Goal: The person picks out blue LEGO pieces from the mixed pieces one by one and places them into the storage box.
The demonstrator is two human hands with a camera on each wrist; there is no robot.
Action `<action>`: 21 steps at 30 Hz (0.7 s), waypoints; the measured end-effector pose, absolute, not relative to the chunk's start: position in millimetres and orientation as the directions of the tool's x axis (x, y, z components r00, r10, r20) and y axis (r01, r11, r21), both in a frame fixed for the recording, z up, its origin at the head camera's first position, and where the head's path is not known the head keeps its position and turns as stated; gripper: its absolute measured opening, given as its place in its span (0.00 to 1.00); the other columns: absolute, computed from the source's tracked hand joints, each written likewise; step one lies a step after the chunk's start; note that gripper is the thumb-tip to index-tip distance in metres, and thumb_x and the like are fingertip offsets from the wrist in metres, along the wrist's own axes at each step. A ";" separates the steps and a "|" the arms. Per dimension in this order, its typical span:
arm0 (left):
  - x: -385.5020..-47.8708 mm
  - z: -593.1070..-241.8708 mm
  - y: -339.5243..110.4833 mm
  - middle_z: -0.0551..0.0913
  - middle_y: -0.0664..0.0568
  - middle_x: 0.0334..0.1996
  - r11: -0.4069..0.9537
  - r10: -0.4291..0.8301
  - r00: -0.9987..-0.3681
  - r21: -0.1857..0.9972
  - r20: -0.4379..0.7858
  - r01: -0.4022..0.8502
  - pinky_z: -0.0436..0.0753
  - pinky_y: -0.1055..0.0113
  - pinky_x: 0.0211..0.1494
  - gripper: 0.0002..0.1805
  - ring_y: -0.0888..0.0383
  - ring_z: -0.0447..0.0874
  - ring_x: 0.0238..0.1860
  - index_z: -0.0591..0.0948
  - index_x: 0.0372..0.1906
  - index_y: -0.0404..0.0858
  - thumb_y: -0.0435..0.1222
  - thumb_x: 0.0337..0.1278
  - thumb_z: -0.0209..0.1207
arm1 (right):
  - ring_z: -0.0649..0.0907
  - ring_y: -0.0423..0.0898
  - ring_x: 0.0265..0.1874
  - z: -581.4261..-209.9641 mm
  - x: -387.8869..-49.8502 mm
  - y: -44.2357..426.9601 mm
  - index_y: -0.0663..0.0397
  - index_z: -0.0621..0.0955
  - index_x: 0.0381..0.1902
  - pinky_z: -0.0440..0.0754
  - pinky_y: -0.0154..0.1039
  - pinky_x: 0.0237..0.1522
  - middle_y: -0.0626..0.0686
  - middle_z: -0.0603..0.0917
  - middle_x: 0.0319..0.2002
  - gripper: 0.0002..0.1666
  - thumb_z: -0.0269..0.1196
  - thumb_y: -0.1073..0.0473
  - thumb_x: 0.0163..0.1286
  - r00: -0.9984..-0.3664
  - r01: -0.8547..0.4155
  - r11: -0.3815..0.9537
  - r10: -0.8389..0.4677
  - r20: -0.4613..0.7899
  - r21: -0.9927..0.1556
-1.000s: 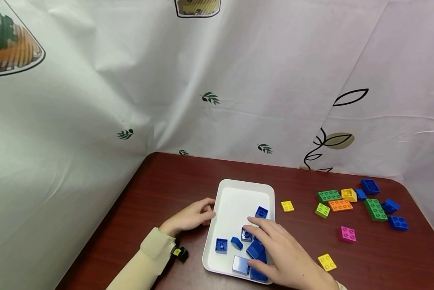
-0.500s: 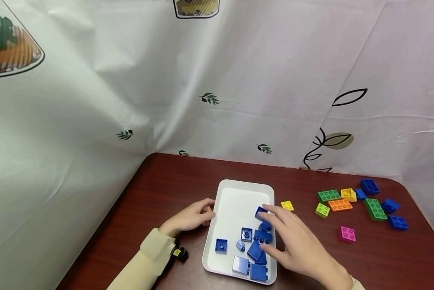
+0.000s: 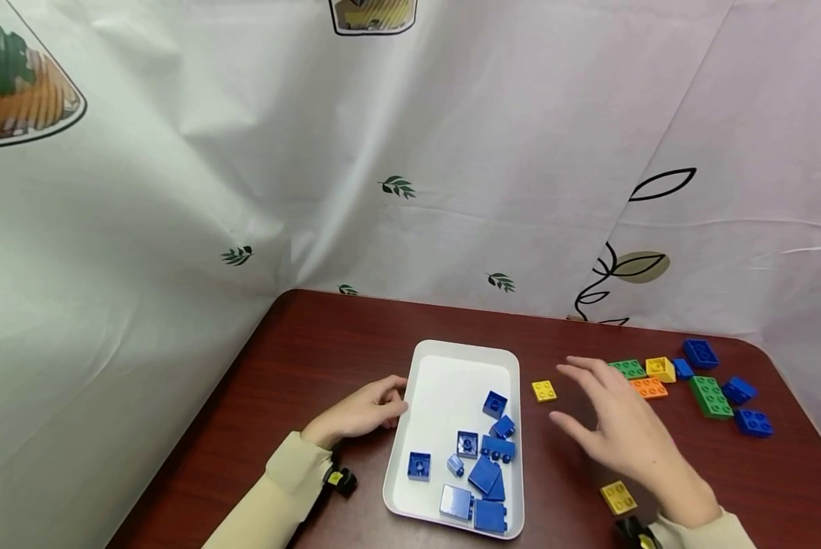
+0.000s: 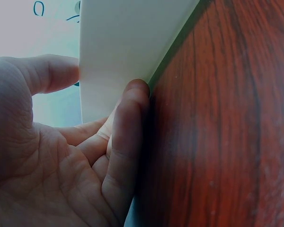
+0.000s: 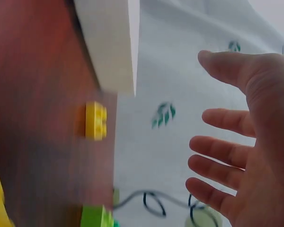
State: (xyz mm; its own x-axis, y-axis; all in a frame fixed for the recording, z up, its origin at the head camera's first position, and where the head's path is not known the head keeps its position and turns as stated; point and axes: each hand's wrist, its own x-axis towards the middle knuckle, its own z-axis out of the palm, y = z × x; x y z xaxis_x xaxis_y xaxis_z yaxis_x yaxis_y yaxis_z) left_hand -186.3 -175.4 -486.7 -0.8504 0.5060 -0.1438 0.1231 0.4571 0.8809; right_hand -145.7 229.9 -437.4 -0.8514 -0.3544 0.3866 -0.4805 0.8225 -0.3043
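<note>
A white tray (image 3: 451,374) lies on the table, with several blue toy bricks (image 3: 489,516) in its near and right part. My left hand (image 3: 355,412) rests against the tray's left side. In the left wrist view, the thumb (image 4: 57,73) touches the rim and loosely bent fingers (image 4: 128,123) lie along the outer wall. Right of the tray, my right hand (image 3: 623,435) is raised over the table, fingers spread and holding nothing. A small yellow brick (image 3: 543,391) lies just beyond its fingertips; another yellow brick (image 3: 618,498) sits near the right wrist.
At the table's right stand loose bricks: a green one (image 3: 711,397), an orange one (image 3: 649,388), a yellow one (image 3: 660,369) and several blue ones (image 3: 753,422). A patterned white cloth (image 3: 451,191) hangs behind the dark red table (image 3: 341,328).
My right hand has moved from over the blue bricks to the right, off the tray. A small blue piece in the tray has shifted and turned. My left hand stays put.
</note>
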 end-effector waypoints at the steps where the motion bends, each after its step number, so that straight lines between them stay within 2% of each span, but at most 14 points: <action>1: -186.4 -487.0 -175.3 0.79 0.50 0.27 0.453 0.505 -0.851 0.883 -0.141 0.123 0.77 0.66 0.33 0.24 0.55 0.78 0.29 0.72 0.67 0.34 0.37 0.70 0.56 | 0.75 0.60 0.59 -437.4 -147.6 235.7 0.55 0.78 0.62 0.73 0.65 0.55 0.59 0.76 0.62 0.41 0.78 0.46 0.53 -0.853 -0.472 0.829 -0.343 0.394 -0.301; 8: -186.1 -486.9 -174.9 0.79 0.49 0.28 0.453 0.504 -0.854 0.882 -0.132 0.131 0.76 0.67 0.32 0.24 0.54 0.78 0.29 0.71 0.67 0.34 0.37 0.71 0.56 | 0.74 0.66 0.55 -435.8 -156.3 276.9 0.61 0.77 0.61 0.74 0.68 0.48 0.65 0.75 0.60 0.41 0.77 0.45 0.56 -0.875 -0.395 0.869 -0.256 0.412 -0.298; 21: -187.4 -488.2 -175.2 0.79 0.50 0.27 0.458 0.515 -0.845 0.879 -0.140 0.134 0.78 0.65 0.34 0.25 0.56 0.78 0.29 0.71 0.67 0.33 0.38 0.70 0.56 | 0.68 0.75 0.56 -443.1 -162.6 340.7 0.70 0.73 0.61 0.65 0.74 0.52 0.76 0.70 0.58 0.45 0.75 0.44 0.58 -0.942 -0.187 0.932 -0.080 0.327 -0.310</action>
